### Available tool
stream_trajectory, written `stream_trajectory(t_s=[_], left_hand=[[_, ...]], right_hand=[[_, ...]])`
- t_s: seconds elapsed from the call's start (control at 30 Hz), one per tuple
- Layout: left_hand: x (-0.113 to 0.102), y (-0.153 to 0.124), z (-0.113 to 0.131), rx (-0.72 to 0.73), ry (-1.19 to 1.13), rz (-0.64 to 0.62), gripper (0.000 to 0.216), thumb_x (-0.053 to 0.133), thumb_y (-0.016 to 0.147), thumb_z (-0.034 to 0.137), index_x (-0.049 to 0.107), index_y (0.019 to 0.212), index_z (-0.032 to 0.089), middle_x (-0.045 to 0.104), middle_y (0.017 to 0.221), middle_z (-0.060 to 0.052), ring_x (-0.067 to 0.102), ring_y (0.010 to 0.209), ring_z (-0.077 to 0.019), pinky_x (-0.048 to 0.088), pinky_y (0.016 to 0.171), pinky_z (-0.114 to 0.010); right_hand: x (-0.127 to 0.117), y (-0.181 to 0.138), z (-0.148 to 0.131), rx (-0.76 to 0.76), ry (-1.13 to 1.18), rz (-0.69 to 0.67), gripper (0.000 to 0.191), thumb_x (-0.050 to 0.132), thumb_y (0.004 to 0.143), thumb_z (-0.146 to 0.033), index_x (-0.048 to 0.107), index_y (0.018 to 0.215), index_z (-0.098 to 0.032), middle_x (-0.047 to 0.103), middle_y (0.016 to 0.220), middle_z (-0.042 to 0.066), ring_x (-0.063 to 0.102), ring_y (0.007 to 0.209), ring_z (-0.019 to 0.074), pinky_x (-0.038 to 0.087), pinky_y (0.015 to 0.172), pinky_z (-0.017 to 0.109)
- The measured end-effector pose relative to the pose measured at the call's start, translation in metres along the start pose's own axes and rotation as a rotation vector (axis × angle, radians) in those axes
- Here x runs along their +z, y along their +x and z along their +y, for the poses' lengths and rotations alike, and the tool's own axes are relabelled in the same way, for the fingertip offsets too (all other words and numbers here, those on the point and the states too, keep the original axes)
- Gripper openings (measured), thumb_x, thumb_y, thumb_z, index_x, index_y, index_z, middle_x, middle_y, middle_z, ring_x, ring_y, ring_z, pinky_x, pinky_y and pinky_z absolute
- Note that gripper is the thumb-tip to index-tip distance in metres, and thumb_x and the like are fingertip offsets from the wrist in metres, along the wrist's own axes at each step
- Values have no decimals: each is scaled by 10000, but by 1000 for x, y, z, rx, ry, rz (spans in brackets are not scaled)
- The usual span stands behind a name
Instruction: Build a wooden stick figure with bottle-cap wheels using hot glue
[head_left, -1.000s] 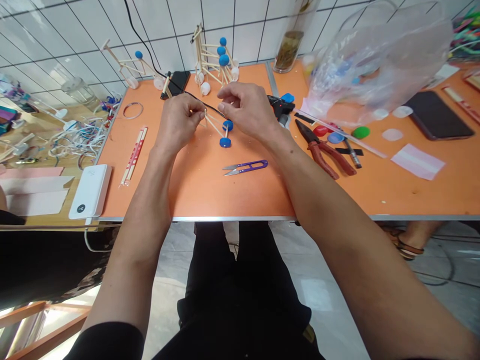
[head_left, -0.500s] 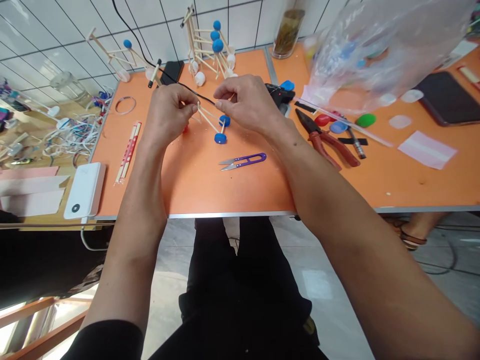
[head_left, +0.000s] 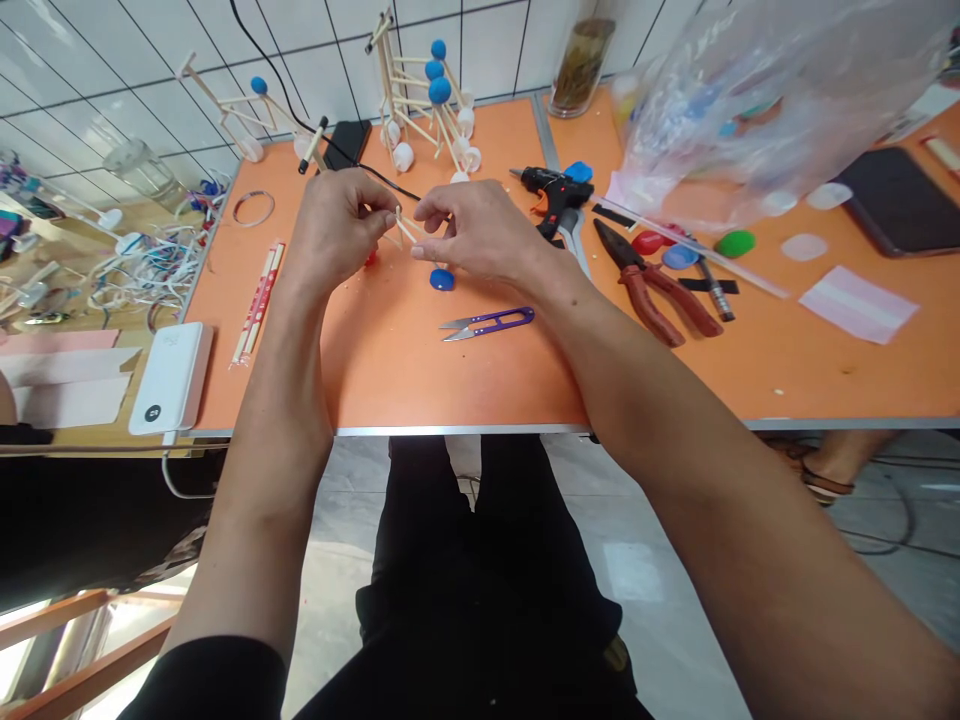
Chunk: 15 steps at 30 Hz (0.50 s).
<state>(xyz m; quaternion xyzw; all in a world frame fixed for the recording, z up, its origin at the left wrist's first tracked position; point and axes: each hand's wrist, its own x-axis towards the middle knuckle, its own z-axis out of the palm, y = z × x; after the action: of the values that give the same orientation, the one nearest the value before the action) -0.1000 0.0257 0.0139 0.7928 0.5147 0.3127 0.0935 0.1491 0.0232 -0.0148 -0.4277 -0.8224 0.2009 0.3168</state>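
Note:
My left hand (head_left: 336, 222) pinches the top end of a small wooden stick frame (head_left: 406, 230) between thumb and fingertips. At the frame's lower right end sits a blue cap (head_left: 442, 280), resting on the orange table. My right hand (head_left: 480, 228) is beside the frame's right side, thumb and fingers apart, and it hides part of the sticks and another blue cap. A little red (head_left: 370, 257) shows beneath my left fingers. Purple thread snips (head_left: 487, 323) lie nearer to me.
Stick models with caps (head_left: 409, 100) stand at the tiled wall. A black glue gun (head_left: 555, 192), red-handled pliers (head_left: 652, 285) and loose caps (head_left: 733, 244) lie right, before a plastic bag (head_left: 750, 110). Packed chopsticks (head_left: 259, 305) and a white power bank (head_left: 172, 378) lie left.
My right hand has shifted left and down, over the frame's right side, covering one blue cap. The glue gun shows more fully. My left hand keeps its pinch.

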Motion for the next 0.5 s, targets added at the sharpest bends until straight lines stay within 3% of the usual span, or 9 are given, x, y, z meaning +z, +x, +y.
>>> stream_trajectory(t_s=[0.27, 0.37, 0.5], left_hand=[[2, -2, -6, 2, 2, 27, 91, 934, 980, 261, 866, 924, 283, 741, 770, 4, 732, 827, -231, 625, 801, -419], [-1, -4, -2, -19, -4, -11, 115, 921, 1018, 344, 862, 942, 281, 747, 770, 2, 730, 750, -227, 637, 757, -433], [-5, -8, 7, -101, -30, -65, 117, 855, 1096, 326, 828, 1010, 251, 735, 774, 11, 714, 676, -195, 667, 764, -442]], right_hand=[[16, 1, -4, 19, -61, -33, 151, 910, 1038, -401, 861, 1109, -277, 884, 1107, 91, 808, 1149, 373, 581, 935, 471], [20, 1, -4, 21, -69, -26, 97, 849, 1078, -387, 845, 1073, -290, 879, 1065, 83, 796, 1120, 357, 559, 906, 452], [24, 0, -5, 10, -68, -18, 176, 801, 1114, -386, 783, 976, -279, 865, 1051, 81, 781, 1076, 335, 522, 875, 426]])
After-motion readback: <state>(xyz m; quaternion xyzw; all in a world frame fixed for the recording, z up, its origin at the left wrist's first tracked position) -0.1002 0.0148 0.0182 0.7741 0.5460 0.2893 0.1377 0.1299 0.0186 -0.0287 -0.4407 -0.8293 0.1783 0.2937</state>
